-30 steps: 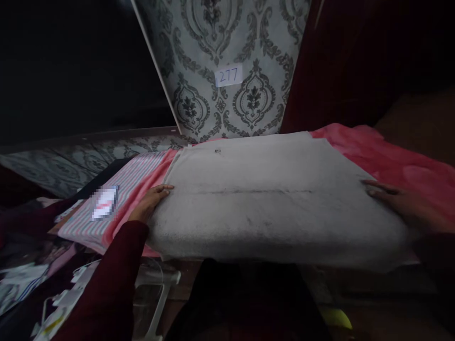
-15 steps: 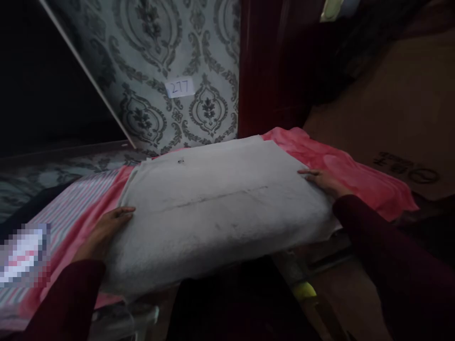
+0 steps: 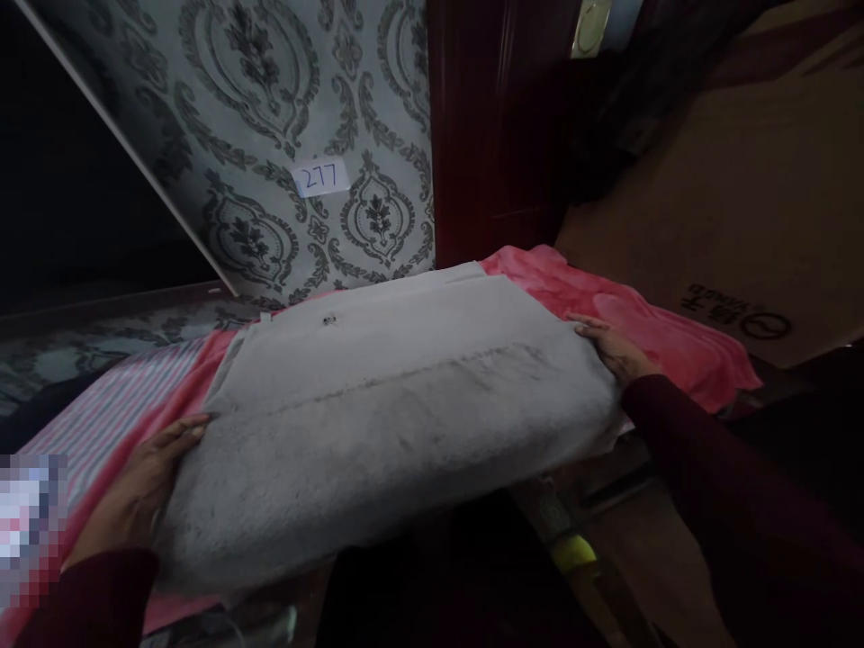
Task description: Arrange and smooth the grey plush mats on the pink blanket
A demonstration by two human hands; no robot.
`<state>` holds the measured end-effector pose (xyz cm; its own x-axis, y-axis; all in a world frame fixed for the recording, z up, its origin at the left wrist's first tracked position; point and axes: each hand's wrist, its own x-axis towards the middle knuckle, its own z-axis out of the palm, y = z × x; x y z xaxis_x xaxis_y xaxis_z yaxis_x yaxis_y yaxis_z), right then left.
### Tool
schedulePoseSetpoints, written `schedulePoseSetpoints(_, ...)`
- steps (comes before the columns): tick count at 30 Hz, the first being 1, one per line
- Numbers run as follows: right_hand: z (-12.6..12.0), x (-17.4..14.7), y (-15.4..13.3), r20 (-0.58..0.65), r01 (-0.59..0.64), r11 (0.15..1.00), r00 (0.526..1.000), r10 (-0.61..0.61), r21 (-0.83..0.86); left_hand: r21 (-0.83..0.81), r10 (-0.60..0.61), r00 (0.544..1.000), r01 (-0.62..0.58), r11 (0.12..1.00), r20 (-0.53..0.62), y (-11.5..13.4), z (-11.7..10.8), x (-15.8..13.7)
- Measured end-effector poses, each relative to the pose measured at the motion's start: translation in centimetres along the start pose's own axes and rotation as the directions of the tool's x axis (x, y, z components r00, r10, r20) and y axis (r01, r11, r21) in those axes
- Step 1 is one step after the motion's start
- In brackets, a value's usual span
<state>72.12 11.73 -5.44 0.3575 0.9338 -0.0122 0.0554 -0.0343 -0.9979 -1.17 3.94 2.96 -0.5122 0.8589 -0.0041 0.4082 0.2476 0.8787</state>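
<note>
A wide grey cloth (image 3: 391,396), folded and fuzzy like a towel or blanket, lies in front of me with its near edge rounded over. A dark crease runs across it, and a small dark mark shows near its far left. My left hand (image 3: 145,477) grips its left side, fingers closed together at the edge and thumb hidden. At the right edge, my right hand (image 3: 614,346) has its fingers on top and pinches the side. Beneath the cloth, a pink cover (image 3: 648,324) spreads out on both sides, with a striped cloth (image 3: 128,396) at the left.
Patterned wallpaper (image 3: 303,108) bearing a paper label "277" (image 3: 321,176) stands behind. A dark red door (image 3: 496,135) is beside it, and a large cardboard box (image 3: 729,207) stands at the right. A dark panel (image 3: 87,171) leans at upper left. Below shows something yellow (image 3: 573,551).
My left hand has slid toward me and left along the cloth's side. The near part of the grey cloth looks more bulged and shaded. The view has shifted slightly.
</note>
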Motion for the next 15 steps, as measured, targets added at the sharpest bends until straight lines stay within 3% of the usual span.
schedulePoseSetpoints(2,0.0,0.1,0.0,0.012,-0.013,1.000,1.000,0.013,-0.010,-0.091,-0.093,0.993,0.099,0.991,0.066,0.0,0.0,0.2)
schedulePoseSetpoints(4,-0.1,0.1,-0.2,0.023,-0.029,0.999,0.999,0.029,-0.017,-0.069,-0.120,0.989,0.126,0.990,0.089,0.4,-0.2,0.2)
schedulePoseSetpoints(11,-0.7,-0.2,-1.2,0.120,-0.032,0.992,0.992,0.046,-0.118,0.138,-0.091,0.971,0.061,0.989,0.222,2.6,-0.8,-1.1)
schedulePoseSetpoints(15,-0.9,-0.2,-1.8,0.180,0.068,0.970,0.983,-0.026,-0.233,0.228,-0.030,0.969,-0.027,0.973,0.244,2.3,-1.0,-0.6)
